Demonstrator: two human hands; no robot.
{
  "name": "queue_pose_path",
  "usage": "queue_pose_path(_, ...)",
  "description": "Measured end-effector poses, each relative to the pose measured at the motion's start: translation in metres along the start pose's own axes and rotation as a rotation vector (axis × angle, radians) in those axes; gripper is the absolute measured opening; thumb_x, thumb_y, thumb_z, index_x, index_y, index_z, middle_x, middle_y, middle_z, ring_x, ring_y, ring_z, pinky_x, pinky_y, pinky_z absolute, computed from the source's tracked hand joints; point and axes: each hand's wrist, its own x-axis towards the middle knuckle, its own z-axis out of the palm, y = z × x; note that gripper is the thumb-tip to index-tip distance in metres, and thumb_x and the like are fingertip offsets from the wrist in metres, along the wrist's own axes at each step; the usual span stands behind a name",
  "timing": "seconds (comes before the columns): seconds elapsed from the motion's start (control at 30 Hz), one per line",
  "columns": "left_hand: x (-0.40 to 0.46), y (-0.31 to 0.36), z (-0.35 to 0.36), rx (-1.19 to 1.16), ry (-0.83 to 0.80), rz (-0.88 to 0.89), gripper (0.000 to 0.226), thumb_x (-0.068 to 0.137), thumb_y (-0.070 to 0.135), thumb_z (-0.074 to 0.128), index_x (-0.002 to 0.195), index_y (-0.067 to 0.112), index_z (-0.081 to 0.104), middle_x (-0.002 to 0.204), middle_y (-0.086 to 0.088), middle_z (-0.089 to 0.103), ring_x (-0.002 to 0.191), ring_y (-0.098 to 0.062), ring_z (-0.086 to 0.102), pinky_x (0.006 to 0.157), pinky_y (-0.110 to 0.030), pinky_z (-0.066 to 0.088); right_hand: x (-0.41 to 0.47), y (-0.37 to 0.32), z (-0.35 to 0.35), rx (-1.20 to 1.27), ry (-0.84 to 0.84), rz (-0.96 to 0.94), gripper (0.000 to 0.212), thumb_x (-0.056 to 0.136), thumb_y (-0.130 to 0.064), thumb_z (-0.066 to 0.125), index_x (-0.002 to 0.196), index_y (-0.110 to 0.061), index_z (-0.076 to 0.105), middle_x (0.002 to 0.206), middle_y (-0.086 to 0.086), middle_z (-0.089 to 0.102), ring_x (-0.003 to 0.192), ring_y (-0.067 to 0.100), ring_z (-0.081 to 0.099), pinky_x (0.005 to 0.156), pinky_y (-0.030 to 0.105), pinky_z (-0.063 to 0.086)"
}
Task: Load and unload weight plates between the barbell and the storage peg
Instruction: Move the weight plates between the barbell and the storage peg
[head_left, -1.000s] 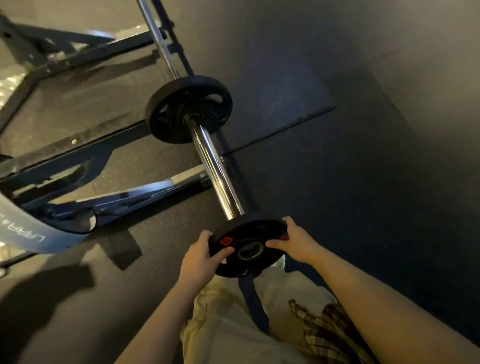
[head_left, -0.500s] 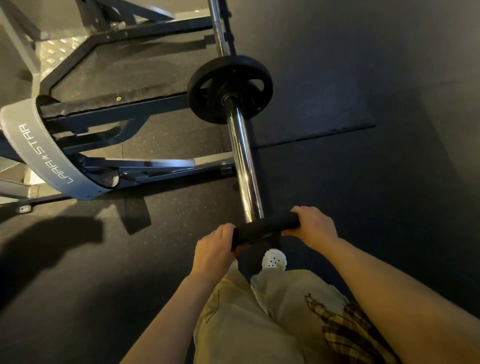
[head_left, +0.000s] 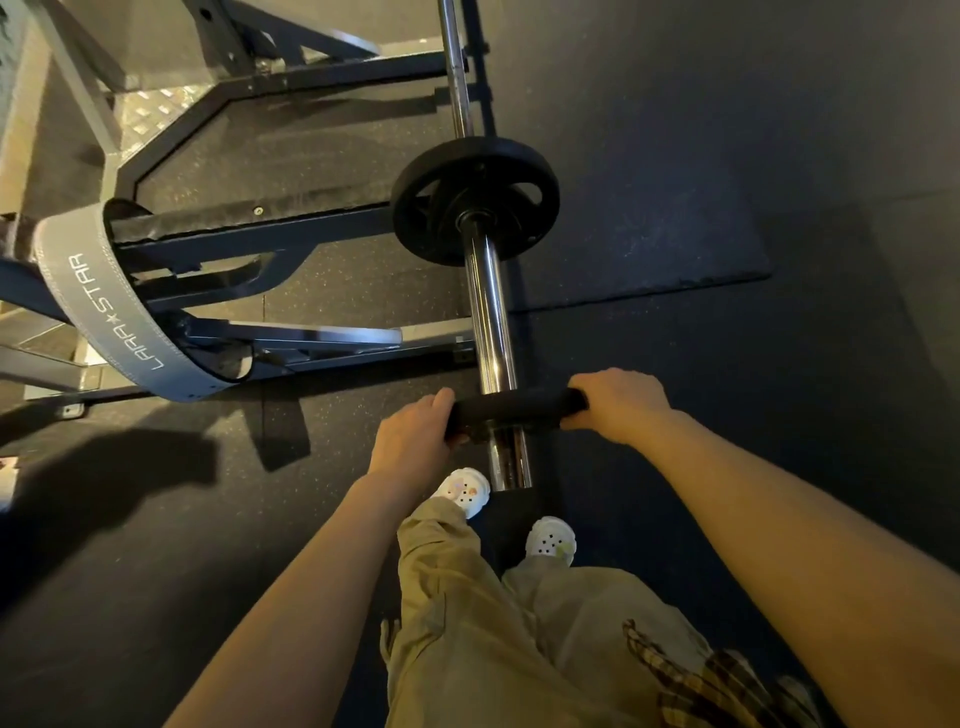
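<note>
- I see my left hand gripping the left rim of a small black round weight plate, fingers curled over its top edge.
- My right hand grips the opposite, right rim of the same plate in the same way, so the two hands sit apart with the plate between them.
- The small plate is seen edge-on, threaded on the shiny chrome sleeve of the barbell, close to the sleeve's near end; a short length of chrome sticks out below it towards me.
- Further up the sleeve, well apart from the small plate, a larger black round weight plate with cut-out grip holes sits against the collar, its flat face turned towards me.
- Beyond that plate the thinner chrome shaft of the bar runs up and out of the top of the frame.
- To the left stands a dark steel rack frame with a grey lifting belt lettered "LARA STAR" looped round one of its beams.
- Everything rests over a black speckled rubber floor, with a separate darker mat lying under the larger plate.
- Below my hands I can see khaki trousers and two white perforated clogs just beside the bar's end.
</note>
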Motion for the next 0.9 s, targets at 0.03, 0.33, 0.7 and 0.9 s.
queue_pose_path(0.03, 0.000, 0.000, 0.000, 0.004, -0.017, 0.001, 0.035, 0.092, 0.023, 0.060, 0.124, 0.020, 0.045, 0.114, -0.001, 0.058, 0.101, -0.015, 0.057, 0.087, -0.030, 0.047, -0.002, 0.000, 0.002, 0.015, -0.004, -0.001, 0.028, 0.091, -0.045, 0.059, 0.113, -0.028, 0.053, 0.098, -0.003, 0.056, 0.085, 0.014, 0.052, 0.072, 0.030, 0.041)
queue_pose_path(0.33, 0.000, 0.006, -0.008, 0.107, -0.113, 0.055, 0.036, 0.093, 0.027, 0.059, 0.126, 0.023, 0.043, 0.115, 0.002, 0.056, 0.099, -0.013, 0.056, 0.083, -0.027, 0.048, -0.007, 0.001, 0.012, 0.110, -0.075, 0.054, 0.032, 0.091, -0.037, 0.061, 0.120, -0.025, 0.052, 0.110, 0.002, 0.060, 0.091, 0.015, 0.055, 0.079, 0.032, 0.047)
queue_pose_path(0.7, -0.002, 0.013, -0.005, 0.223, -0.077, 0.056, 0.045, 0.094, 0.027, 0.058, 0.132, 0.022, 0.035, 0.123, 0.000, 0.052, 0.105, -0.016, 0.055, 0.080, -0.029, 0.046, 0.000, -0.035, -0.010, 1.488, -0.081, 0.709, 0.036, 0.090, -0.008, 0.058, 0.124, -0.012, 0.046, 0.103, 0.014, 0.047, 0.098, 0.030, 0.054, 0.088, 0.042, 0.052)
queue_pose_path(0.9, 0.019, 0.033, -0.021, 0.265, -0.047, 0.004, 0.047, 0.091, 0.021, 0.061, 0.131, 0.015, 0.037, 0.120, -0.005, 0.053, 0.106, -0.021, 0.057, 0.083, -0.033, 0.050, 0.016, -0.057, 0.004, 1.568, 0.097, 0.653, 0.065, 0.088, -0.022, 0.064, 0.145, -0.021, 0.031, 0.125, 0.014, 0.046, 0.105, 0.027, 0.051, 0.090, 0.042, 0.048)
